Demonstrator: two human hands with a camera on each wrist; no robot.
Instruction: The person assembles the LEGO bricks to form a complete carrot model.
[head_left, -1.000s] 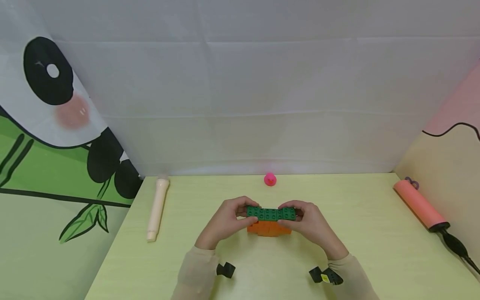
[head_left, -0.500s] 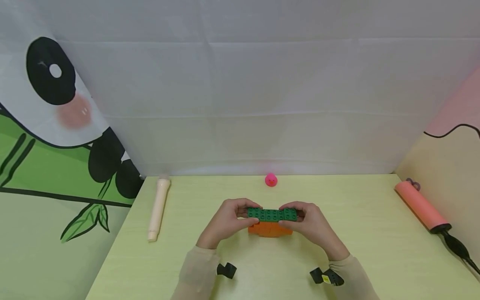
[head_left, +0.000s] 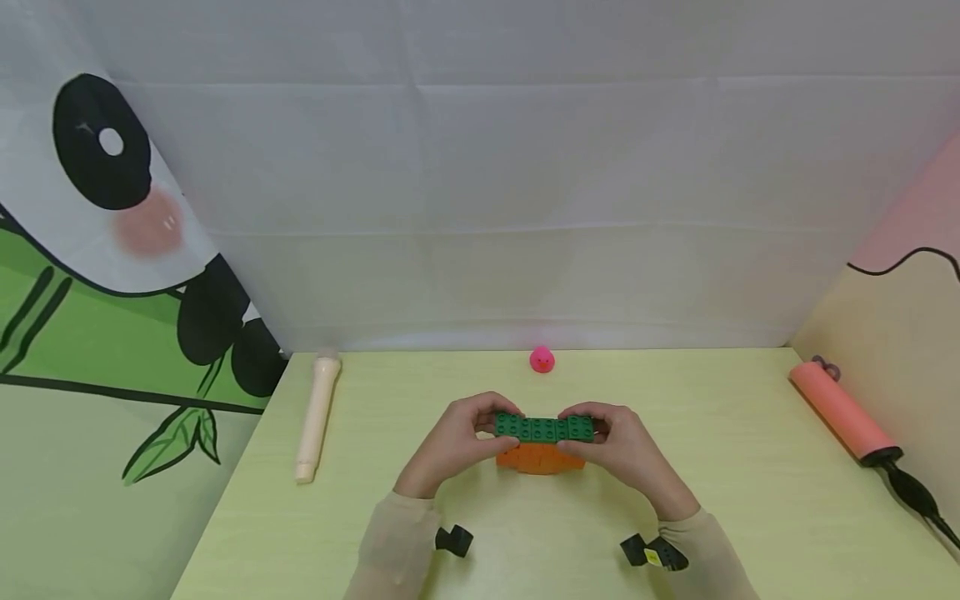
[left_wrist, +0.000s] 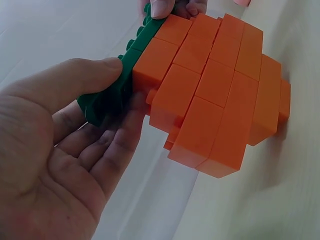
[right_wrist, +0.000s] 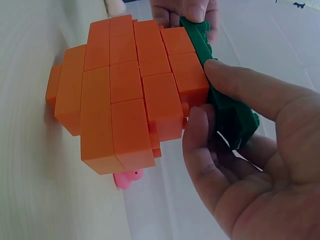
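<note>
A rounded stack of orange toy building bricks [left_wrist: 215, 90] stands on the table, with a row of green building bricks [head_left: 542, 430] along its top, studs up. My left hand [head_left: 465, 433] pinches the green row's left end, thumb on the near side and fingers on the far side. At the other end, my right hand [head_left: 611, 437] holds the row the same way. In the right wrist view the green row's end [right_wrist: 235, 120] sticks out past the orange bricks [right_wrist: 125, 90], and its hollow underside shows.
Behind the bricks, a small pink toy duck [head_left: 542, 360] sits at the table's back edge. A cream-coloured stick [head_left: 317, 420] lies to the left. On the right lies a salmon-coloured cylinder [head_left: 843, 411] with a black end and cord. A white sheet [head_left: 480, 208] hangs behind the table.
Both hands keep their hold on the green row, which stays over the orange stack. The whole head view has shifted very slightly.
</note>
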